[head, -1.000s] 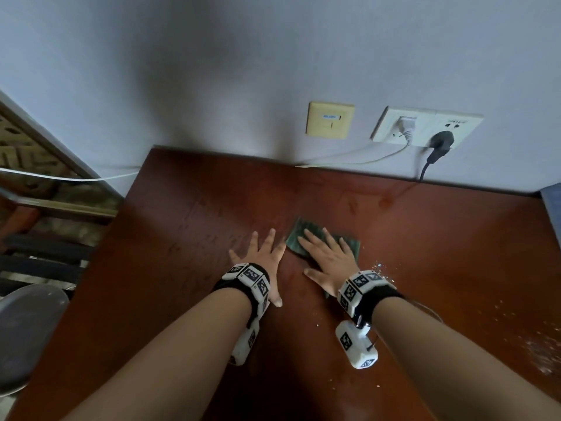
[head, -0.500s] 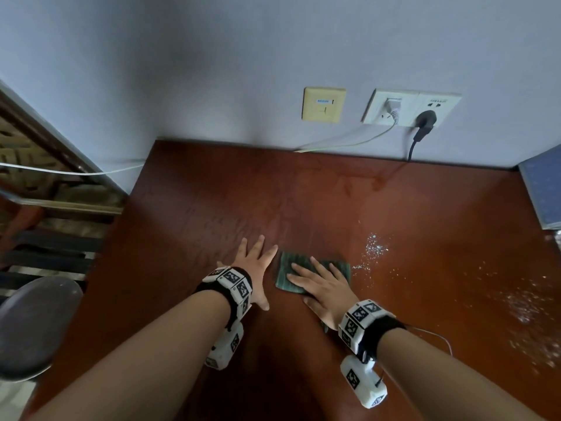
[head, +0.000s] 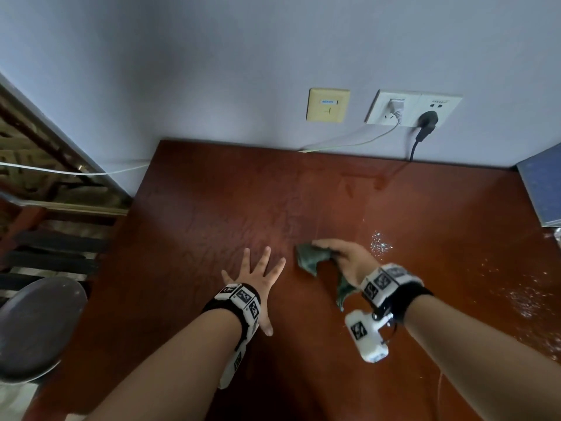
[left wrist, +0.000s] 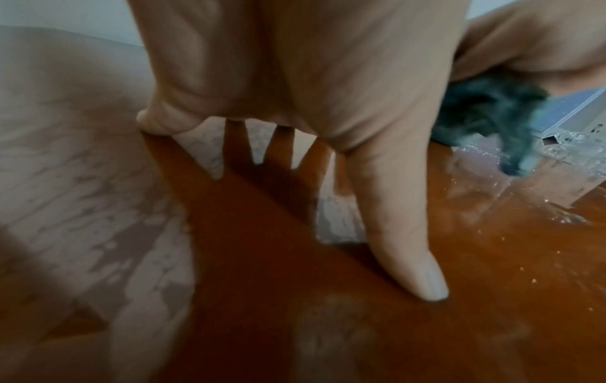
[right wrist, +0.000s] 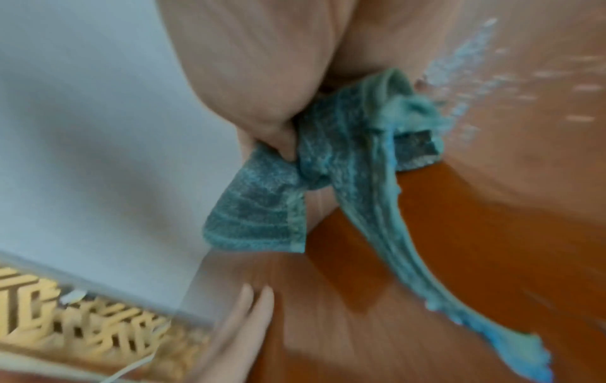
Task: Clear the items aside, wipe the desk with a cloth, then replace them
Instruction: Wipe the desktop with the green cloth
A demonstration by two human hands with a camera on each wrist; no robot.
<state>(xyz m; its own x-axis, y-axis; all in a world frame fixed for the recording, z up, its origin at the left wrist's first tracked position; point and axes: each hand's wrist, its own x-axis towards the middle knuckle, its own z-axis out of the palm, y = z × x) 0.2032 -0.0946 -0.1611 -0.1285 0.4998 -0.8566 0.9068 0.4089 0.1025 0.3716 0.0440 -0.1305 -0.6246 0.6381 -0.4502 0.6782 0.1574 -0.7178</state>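
- Head view: cloth point(head: 312, 259), a dark green rag, is bunched in the right hand point(head: 349, 262), whose fingers curl round it above the desk point(head: 212, 208); one crumpled end sticks out to the left of the knuckles and a thin tail hangs below the wrist.
- Left hand point(head: 258, 278) lies flat on the desk just left of the cloth, fingers straight and spread, holding nothing.
- Droplets point(head: 379, 243) glisten on the red-brown wood just right of the right hand, and more wet specks spread toward the right edge.
- Behind the desk, a yellow plate point(head: 328, 105) and a white socket point(head: 414, 109) sit on the wall, with a white and a black plug in the socket; a blue book point(head: 543, 189) lies at the far right, and a grey stool point(head: 33, 326) stands off the left edge.
- Left wrist view: only here the thumb point(left wrist: 403, 233) shows pressed tip-down on the wood, with the fingers' shadow beneath the palm; the cloth point(left wrist: 485, 121) is a dark blurred clump under the right hand at upper right.
- Right wrist view: only here the cloth's point(right wrist: 328, 165) weave shows, teal terry with ribbed bands and a hemmed edge, pinched in the curled fingers, one flap hanging free and a long frayed strip trailing down to the right; the left hand's fingers point(right wrist: 249, 318) lie on the wood below.
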